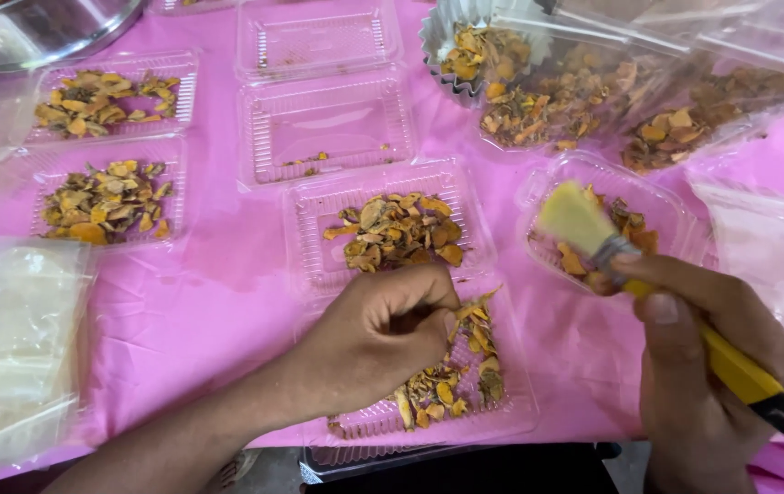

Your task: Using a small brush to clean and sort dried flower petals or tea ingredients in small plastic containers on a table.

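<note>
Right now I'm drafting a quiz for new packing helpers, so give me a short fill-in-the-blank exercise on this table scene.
1. The right hand holds a ____ with a yellow handle.
2. The left hand rests in a clear tray of dried ____ chips.
3. The table cover is ____.
4. A stack of clear ____ lies at the left edge.

Missing words: brush; orange; pink; bags

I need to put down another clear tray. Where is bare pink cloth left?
The widest bare patch of pink tablecloth lies between the stack of plastic bags, the left trays of dried slices and the left hand. A narrower gap runs between the centre tray and the small tray. The upper right is crowded with bags of slices.
</note>
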